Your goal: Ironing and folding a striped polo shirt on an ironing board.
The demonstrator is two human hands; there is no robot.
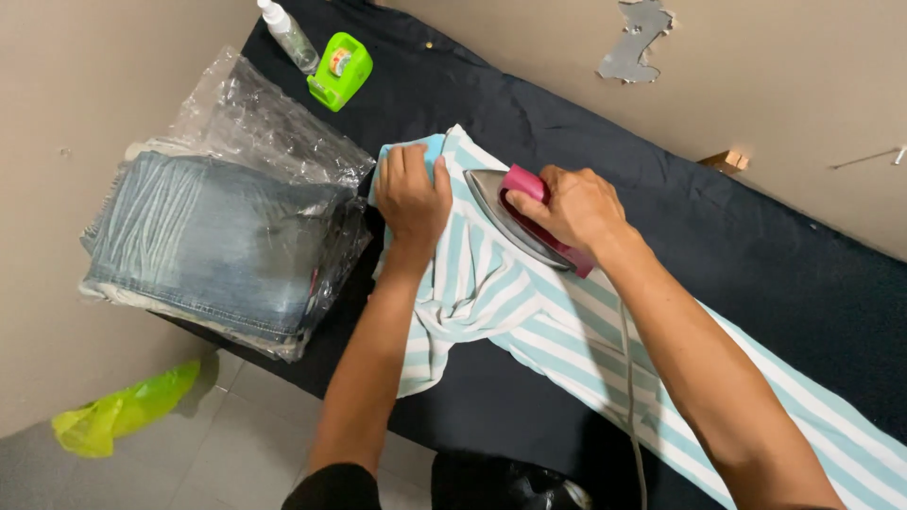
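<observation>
A light blue and white striped garment (529, 321) lies spread on a table covered in dark cloth (756, 255). My left hand (413, 196) presses flat on the garment's upper end, fingers together, holding the fabric down. My right hand (572, 210) grips the pink handle of a clothes iron (510, 212), whose metal soleplate rests on the striped fabric just right of my left hand. The iron's grey cord (631, 397) trails down along my right forearm.
A stack of folded jeans (208, 241) under clear plastic bags (265, 123) sits at the table's left end. A green tape dispenser (340, 71) and a small spray bottle (288, 33) stand at the far end. A yellow-green bag (123, 416) lies on the tiled floor. Walls close in left and behind.
</observation>
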